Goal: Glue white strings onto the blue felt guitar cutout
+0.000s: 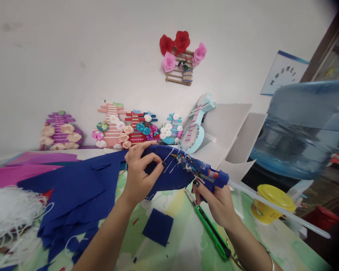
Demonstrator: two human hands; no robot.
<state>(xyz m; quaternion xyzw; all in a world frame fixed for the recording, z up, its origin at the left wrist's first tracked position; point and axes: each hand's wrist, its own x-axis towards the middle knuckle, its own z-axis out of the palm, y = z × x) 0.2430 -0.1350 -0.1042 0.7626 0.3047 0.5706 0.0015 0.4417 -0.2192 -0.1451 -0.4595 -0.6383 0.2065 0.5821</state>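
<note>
My left hand [142, 165] grips the left end of a dark blue, fabric-covered rounded piece [172, 178]. Its thumb and forefinger come together near short white strings [169, 160] that lie across the piece; I cannot tell whether a string is between them. My right hand [217, 199] is wrapped round the handle of a blue glue gun [202, 169], its front crusted with residue. The gun's nozzle points left, at the blue piece near the upper string. Below lie a green utility knife [211, 231] with its blade out and a blue fabric square [158, 227].
Dark blue fabric [73, 192] and a heap of white string [12, 214] cover the table's left side. Decorated paper lutes [113, 124] lean along the wall. At right are white boards [228, 124], a yellow tub [271, 203] and a large water bottle [305, 128].
</note>
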